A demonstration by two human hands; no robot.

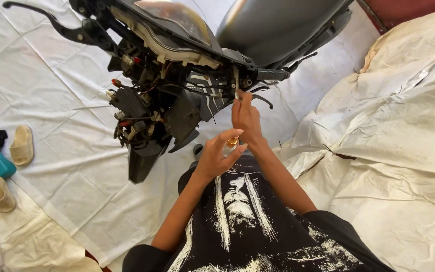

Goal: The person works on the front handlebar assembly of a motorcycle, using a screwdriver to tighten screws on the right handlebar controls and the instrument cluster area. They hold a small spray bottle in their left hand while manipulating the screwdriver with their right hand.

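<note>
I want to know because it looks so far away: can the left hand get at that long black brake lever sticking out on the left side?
Probably not from there. The left hand is busy holding a small bottle near the chest, and the stripped scooter front lies between it and the brake lever.

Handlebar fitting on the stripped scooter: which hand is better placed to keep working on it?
Right, probably. The right hand is already raised with its fingertips at the handlebar fitting, while the left hand sits lower, closed around a small bottle.
</note>
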